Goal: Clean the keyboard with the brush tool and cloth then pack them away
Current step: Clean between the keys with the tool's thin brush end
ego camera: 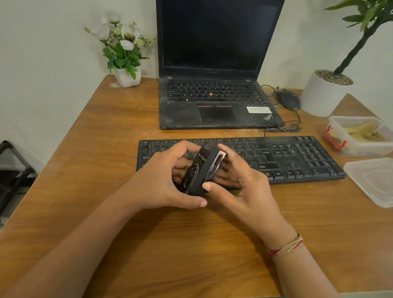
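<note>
A black keyboard [288,156] lies across the wooden desk in front of a laptop. Above its left half, both my hands hold a black boxy brush tool [203,170] that shows in two parts, one tilted against the other. My left hand [167,181] grips the left part, thumb underneath. My right hand [240,183] holds the right part between thumb and fingers. A yellow cloth [363,130] lies inside a clear plastic box [384,147] at the right edge of the desk.
An open black laptop [214,74] stands behind the keyboard, a wired mouse [288,99] to its right. The box's clear lid [388,181] lies at the right front. A flower pot [127,76] and a large white planter [323,96] stand at the back.
</note>
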Motion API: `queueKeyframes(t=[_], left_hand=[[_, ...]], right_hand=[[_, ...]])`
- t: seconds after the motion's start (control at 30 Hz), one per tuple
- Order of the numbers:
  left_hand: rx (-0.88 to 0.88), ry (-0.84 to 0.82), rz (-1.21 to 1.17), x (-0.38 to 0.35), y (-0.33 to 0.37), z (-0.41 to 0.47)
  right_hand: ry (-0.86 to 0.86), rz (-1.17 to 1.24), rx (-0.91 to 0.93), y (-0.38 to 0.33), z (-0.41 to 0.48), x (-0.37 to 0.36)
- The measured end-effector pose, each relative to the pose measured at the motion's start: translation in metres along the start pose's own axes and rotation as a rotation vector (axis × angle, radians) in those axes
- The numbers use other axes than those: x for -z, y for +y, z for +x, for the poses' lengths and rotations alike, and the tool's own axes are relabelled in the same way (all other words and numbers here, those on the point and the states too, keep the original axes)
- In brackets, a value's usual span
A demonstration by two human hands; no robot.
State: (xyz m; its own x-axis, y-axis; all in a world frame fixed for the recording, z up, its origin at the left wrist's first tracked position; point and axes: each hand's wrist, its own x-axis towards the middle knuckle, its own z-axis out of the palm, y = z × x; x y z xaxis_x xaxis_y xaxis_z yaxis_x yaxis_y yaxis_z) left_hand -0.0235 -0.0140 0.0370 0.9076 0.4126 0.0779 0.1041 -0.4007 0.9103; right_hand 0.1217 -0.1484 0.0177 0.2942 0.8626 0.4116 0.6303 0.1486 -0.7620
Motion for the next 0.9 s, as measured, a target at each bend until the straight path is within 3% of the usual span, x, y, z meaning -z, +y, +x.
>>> queueKeyframes(t=[0.23, 0.9], left_hand=[[-0.042, 0.142, -0.055, -0.003, 0.004, 0.0], [-0.005, 0.091, 0.056, -0.006, -0.006, 0.003]], right_hand=[[0.242, 0.062, 0.101, -0.004, 0.001, -0.007], [0.189, -0.367, 0.216, 0.001, 0.003, 0.011]])
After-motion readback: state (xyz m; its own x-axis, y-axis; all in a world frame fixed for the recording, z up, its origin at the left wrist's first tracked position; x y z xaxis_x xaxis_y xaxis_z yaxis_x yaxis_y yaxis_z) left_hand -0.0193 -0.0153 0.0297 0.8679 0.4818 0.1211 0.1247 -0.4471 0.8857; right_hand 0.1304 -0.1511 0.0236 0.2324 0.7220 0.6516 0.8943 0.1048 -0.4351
